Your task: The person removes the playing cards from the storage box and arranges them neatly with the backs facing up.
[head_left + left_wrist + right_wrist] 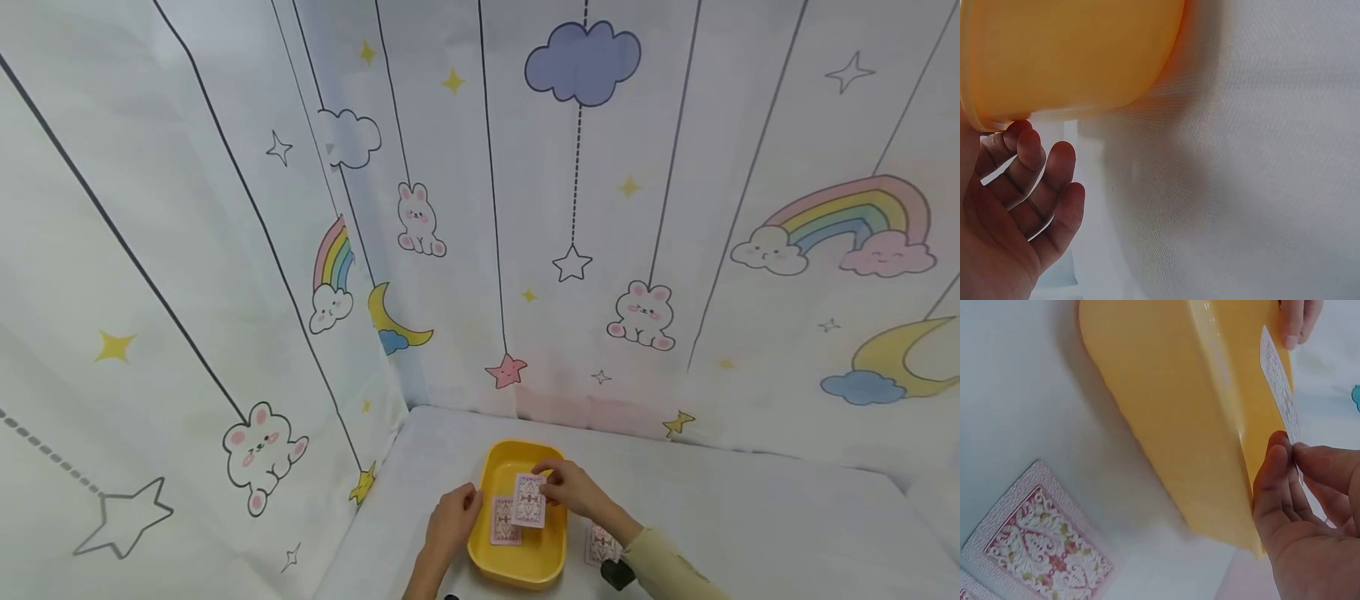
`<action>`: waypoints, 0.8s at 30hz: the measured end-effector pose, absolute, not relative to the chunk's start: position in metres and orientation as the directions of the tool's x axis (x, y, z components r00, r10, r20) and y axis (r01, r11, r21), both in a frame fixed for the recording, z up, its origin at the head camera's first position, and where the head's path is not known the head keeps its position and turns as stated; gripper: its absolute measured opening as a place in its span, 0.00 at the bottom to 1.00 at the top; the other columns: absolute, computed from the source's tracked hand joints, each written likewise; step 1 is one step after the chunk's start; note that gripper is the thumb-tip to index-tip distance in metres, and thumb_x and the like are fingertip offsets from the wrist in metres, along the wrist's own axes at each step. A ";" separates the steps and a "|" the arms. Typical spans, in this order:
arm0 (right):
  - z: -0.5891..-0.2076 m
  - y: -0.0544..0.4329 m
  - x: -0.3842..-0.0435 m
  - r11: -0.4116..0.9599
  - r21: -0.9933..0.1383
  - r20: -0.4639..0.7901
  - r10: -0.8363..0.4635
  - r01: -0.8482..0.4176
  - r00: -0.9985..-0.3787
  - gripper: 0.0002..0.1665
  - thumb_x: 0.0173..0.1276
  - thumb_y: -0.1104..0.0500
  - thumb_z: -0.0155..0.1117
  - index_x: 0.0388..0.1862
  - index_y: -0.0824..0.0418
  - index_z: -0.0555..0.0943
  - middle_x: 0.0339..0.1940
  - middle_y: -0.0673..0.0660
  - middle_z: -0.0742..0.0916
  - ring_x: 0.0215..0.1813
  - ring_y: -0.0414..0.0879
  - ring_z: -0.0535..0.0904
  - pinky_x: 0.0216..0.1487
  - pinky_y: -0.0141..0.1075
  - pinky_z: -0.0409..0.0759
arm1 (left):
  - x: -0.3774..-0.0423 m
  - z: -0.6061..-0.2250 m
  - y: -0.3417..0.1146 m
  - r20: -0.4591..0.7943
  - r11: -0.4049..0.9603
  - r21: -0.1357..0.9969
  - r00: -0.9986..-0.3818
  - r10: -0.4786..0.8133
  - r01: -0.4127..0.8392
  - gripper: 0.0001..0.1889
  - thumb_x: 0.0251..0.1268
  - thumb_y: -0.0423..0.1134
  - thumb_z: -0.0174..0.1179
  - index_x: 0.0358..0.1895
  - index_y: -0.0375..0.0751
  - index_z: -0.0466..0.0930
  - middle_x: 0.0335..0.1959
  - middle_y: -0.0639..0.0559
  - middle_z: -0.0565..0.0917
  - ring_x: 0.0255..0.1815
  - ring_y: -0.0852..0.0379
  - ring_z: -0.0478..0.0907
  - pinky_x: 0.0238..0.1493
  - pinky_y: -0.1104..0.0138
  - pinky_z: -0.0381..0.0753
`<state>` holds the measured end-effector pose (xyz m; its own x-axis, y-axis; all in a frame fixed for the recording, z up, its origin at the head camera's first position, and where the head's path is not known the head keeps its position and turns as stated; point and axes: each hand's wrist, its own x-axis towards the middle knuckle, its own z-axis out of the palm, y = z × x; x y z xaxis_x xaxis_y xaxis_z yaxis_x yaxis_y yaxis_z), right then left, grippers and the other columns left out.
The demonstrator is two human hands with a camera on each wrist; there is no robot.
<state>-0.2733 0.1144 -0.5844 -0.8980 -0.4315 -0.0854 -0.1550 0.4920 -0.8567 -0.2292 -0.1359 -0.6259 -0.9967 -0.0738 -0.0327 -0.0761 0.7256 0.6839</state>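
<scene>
In the head view a yellow plastic basin (517, 575) stands on the white table. My right hand (573, 487) pinches a playing card (529, 502) with a pink-and-white ornate back, holding it above the basin. The right wrist view catches this card (1279, 381) almost edge-on between thumb and fingers. Another playing card (505, 532) lies back up on the basin floor, partly covered by the held one. At the basin's left rim is my left hand (453, 517), holding the rim. In the left wrist view its curled fingers (1060, 162) touch the rim's underside; the thumb is hidden there.
More playing cards (600, 546) lie back up on the table right of the basin, partly under my right forearm. The right wrist view shows one such card (1050, 550) closer. A white wall (585, 333) printed with rabbits, stars and rainbows rises behind the table (750, 525).
</scene>
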 end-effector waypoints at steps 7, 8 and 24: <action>-0.584 0.135 -0.272 0.471 -0.870 -0.078 -0.417 -0.142 -0.905 0.20 0.70 0.66 0.62 0.60 0.67 0.77 0.32 0.56 0.82 0.32 0.45 0.81 0.38 0.39 0.86 | -0.228 -0.627 -0.136 -0.018 0.733 0.677 -0.997 -0.074 -0.066 0.14 0.75 0.48 0.55 0.28 0.50 0.73 0.21 0.58 0.72 0.22 0.61 0.67 0.21 0.70 0.64; -0.584 0.137 -0.271 0.466 -0.874 -0.080 -0.412 -0.134 -0.907 0.20 0.70 0.66 0.63 0.60 0.67 0.77 0.32 0.56 0.82 0.32 0.45 0.81 0.38 0.40 0.86 | -0.228 -0.627 -0.136 -0.016 0.734 0.676 -0.997 -0.074 -0.065 0.14 0.75 0.48 0.55 0.28 0.50 0.73 0.21 0.58 0.72 0.22 0.61 0.67 0.21 0.70 0.64; -0.582 0.182 -0.259 0.476 -0.878 -0.122 -0.329 -0.053 -0.936 0.19 0.71 0.63 0.63 0.60 0.63 0.77 0.32 0.57 0.82 0.35 0.50 0.81 0.43 0.46 0.86 | -0.229 -0.626 -0.135 -0.029 0.731 0.678 -0.996 -0.079 -0.078 0.14 0.75 0.49 0.55 0.29 0.50 0.74 0.22 0.57 0.73 0.22 0.61 0.68 0.22 0.70 0.65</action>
